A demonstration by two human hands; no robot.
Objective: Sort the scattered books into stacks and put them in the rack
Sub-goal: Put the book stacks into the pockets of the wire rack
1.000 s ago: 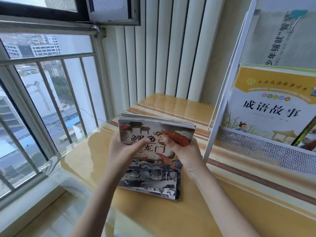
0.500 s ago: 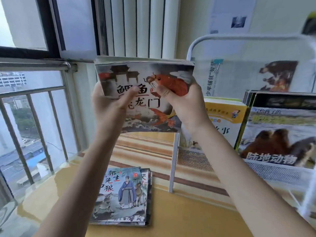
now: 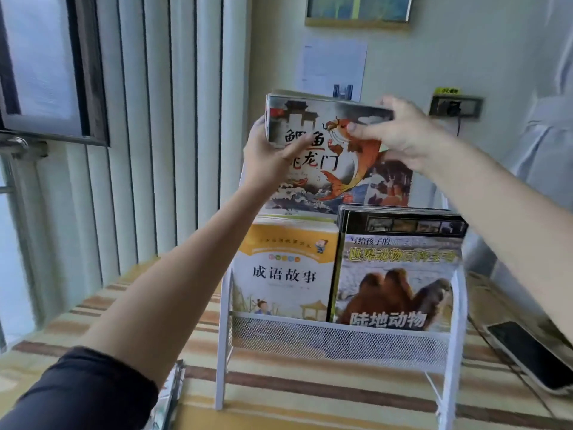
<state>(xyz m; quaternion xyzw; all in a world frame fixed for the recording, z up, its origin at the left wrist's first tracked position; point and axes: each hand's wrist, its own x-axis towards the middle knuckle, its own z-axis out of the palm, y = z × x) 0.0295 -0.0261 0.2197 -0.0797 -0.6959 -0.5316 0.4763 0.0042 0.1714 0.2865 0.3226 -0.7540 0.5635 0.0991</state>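
Books fill the front tier of the rack point(image 3: 341, 339): a yellow stack point(image 3: 285, 268) and a camel stack point(image 3: 397, 274). Both grips, left hand point(image 3: 266, 156) and right hand point(image 3: 400, 135), clasp a carp stack point(image 3: 319, 150) above the rear tier. More books point(image 3: 169, 395) wait on the bench point(image 3: 279, 411). Glossy thin covers, white wire mesh.

Rack point(image 3: 339, 338) front tier full; phone point(image 3: 531, 358) right.
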